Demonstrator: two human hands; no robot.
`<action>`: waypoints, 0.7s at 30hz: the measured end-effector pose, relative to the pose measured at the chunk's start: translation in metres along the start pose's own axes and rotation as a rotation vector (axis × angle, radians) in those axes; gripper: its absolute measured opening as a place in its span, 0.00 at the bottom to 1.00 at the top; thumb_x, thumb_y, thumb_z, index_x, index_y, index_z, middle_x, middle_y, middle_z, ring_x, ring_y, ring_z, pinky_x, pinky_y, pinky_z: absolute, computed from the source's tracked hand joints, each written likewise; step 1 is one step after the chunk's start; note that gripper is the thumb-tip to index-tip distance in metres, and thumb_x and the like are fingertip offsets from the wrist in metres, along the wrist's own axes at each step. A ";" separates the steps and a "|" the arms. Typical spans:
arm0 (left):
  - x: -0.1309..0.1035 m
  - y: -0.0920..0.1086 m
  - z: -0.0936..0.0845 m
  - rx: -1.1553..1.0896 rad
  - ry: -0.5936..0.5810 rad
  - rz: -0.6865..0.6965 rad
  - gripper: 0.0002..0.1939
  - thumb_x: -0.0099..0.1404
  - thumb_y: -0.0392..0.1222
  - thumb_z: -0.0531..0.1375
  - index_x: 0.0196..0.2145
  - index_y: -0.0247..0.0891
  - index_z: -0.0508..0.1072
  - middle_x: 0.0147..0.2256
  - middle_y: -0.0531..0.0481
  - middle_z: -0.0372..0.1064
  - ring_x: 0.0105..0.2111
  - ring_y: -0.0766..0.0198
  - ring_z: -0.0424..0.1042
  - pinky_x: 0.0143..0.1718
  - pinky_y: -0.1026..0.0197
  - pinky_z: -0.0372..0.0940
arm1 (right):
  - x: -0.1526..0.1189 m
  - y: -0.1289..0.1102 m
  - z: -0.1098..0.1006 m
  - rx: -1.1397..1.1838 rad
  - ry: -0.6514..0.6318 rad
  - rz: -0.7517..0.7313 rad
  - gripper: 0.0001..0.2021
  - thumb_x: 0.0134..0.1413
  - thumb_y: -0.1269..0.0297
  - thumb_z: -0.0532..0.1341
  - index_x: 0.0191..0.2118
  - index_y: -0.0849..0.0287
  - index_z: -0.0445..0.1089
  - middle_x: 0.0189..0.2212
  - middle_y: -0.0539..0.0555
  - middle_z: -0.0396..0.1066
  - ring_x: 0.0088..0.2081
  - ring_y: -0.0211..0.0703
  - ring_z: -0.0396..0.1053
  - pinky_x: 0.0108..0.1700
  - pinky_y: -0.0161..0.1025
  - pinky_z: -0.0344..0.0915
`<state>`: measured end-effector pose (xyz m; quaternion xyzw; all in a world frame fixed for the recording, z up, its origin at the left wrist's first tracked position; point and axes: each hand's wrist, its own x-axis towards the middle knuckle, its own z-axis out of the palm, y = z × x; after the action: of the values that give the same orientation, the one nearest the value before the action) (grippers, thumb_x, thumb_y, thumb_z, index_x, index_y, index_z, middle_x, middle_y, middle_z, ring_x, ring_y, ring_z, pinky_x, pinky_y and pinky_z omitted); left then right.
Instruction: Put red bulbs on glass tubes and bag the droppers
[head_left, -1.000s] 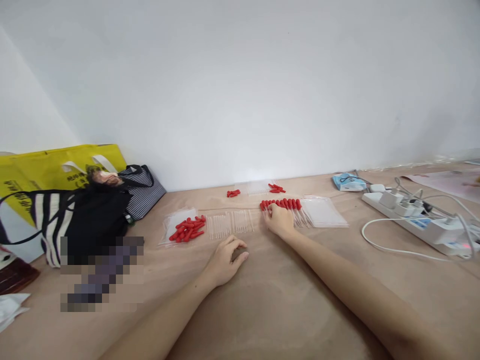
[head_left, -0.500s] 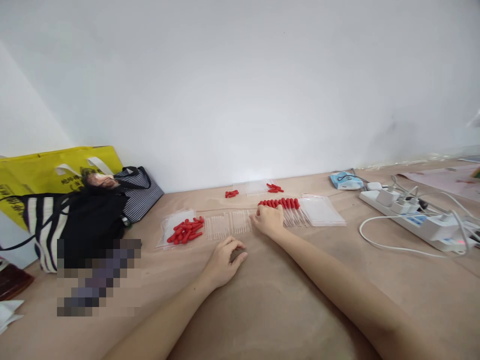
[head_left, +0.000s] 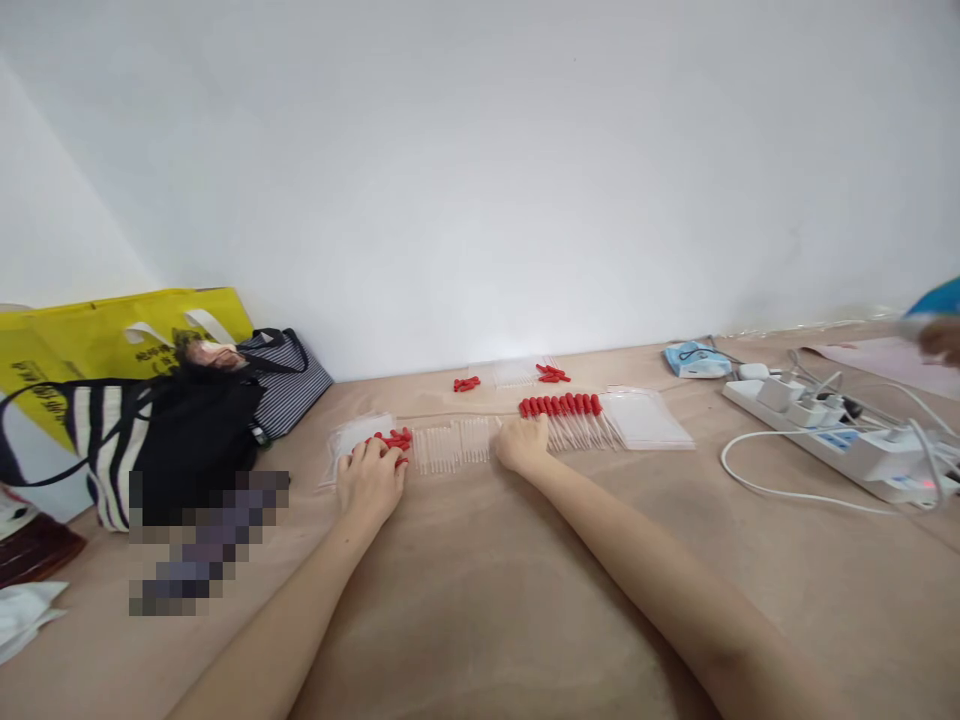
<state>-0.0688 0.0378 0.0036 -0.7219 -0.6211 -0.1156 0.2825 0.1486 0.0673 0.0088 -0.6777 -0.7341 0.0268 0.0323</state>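
Observation:
My left hand (head_left: 373,478) rests over a pile of red rubber bulbs (head_left: 397,437), its fingers bent a little and apart. It covers most of the pile, which lies on clear plastic bags (head_left: 335,440). Beside it runs a row of thin clear dropper tubes (head_left: 437,450). At the right end of that row is my right hand (head_left: 522,442), fingers curled together; what they hold is hidden. Just right of this hand lie several tubes fitted with red bulbs, the capped droppers (head_left: 574,420), side by side, their bulbs toward the wall.
Flat clear bags (head_left: 649,420) lie right of the capped droppers. Farther back are small groups of red bulbs (head_left: 553,374) and more tubes (head_left: 514,374). A power strip (head_left: 832,440) with cables stands right, bags (head_left: 172,440) left. Another person's hand (head_left: 941,338) shows at the right edge.
My left hand has moved left from in front of the tubes onto the red bulb pile. My right hand has shifted slightly left, off the capped droppers. Another person's hand has appeared at far right.

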 end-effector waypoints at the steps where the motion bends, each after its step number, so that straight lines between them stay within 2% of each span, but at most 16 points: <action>1: 0.000 -0.001 0.002 0.008 -0.013 0.007 0.10 0.58 0.42 0.53 0.30 0.38 0.73 0.34 0.44 0.67 0.37 0.52 0.61 0.35 0.54 0.52 | -0.004 0.001 -0.001 0.003 0.027 -0.004 0.14 0.51 0.72 0.48 0.36 0.65 0.70 0.34 0.65 0.70 0.37 0.49 0.67 0.42 0.46 0.46; 4: 0.002 -0.001 0.004 0.008 -0.027 0.019 0.11 0.60 0.42 0.52 0.28 0.38 0.73 0.34 0.44 0.67 0.37 0.52 0.61 0.35 0.54 0.52 | -0.020 0.011 -0.003 0.008 0.120 -0.015 0.13 0.52 0.72 0.47 0.38 0.67 0.67 0.35 0.65 0.69 0.37 0.49 0.66 0.42 0.45 0.46; 7: 0.003 0.002 0.000 -0.030 0.014 0.025 0.11 0.60 0.41 0.51 0.29 0.36 0.72 0.34 0.43 0.67 0.37 0.51 0.62 0.36 0.54 0.54 | -0.040 0.032 0.000 0.018 0.194 -0.077 0.12 0.54 0.71 0.46 0.40 0.67 0.63 0.37 0.65 0.68 0.38 0.49 0.64 0.41 0.45 0.47; 11: -0.003 0.027 -0.011 -0.309 0.098 0.091 0.09 0.61 0.39 0.50 0.31 0.35 0.68 0.33 0.44 0.67 0.37 0.54 0.63 0.37 0.54 0.57 | -0.063 0.069 0.013 0.183 0.258 -0.342 0.10 0.57 0.70 0.43 0.36 0.64 0.61 0.34 0.59 0.67 0.35 0.44 0.63 0.38 0.40 0.50; 13: -0.009 0.046 -0.016 -0.539 0.058 0.146 0.08 0.62 0.38 0.48 0.33 0.35 0.65 0.32 0.45 0.67 0.36 0.57 0.64 0.37 0.56 0.59 | -0.071 0.084 0.019 0.281 0.278 -0.455 0.10 0.57 0.71 0.44 0.37 0.63 0.60 0.35 0.58 0.67 0.35 0.43 0.63 0.38 0.38 0.52; 16: -0.018 0.072 -0.019 -0.822 -0.086 0.193 0.07 0.63 0.38 0.47 0.37 0.36 0.62 0.33 0.47 0.68 0.34 0.61 0.67 0.35 0.58 0.62 | -0.080 0.094 0.025 0.362 0.318 -0.558 0.13 0.57 0.73 0.45 0.46 0.61 0.59 0.39 0.58 0.65 0.39 0.42 0.62 0.38 0.38 0.53; 19: -0.022 0.086 -0.021 -0.954 -0.136 0.219 0.11 0.62 0.36 0.49 0.44 0.38 0.60 0.37 0.47 0.68 0.38 0.61 0.67 0.39 0.57 0.62 | -0.085 0.090 0.025 0.365 0.328 -0.604 0.14 0.56 0.73 0.46 0.47 0.58 0.60 0.35 0.56 0.65 0.37 0.40 0.62 0.38 0.38 0.54; 21: -0.022 0.088 -0.023 -0.997 -0.144 0.234 0.11 0.62 0.35 0.49 0.43 0.38 0.63 0.38 0.47 0.68 0.39 0.61 0.67 0.40 0.57 0.62 | -0.087 0.084 0.024 0.370 0.335 -0.604 0.13 0.56 0.73 0.47 0.44 0.58 0.63 0.34 0.55 0.65 0.35 0.39 0.63 0.38 0.38 0.53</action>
<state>0.0159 0.0006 -0.0121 -0.8397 -0.4234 -0.3150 -0.1282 0.2370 -0.0129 -0.0231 -0.4090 -0.8678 0.0370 0.2799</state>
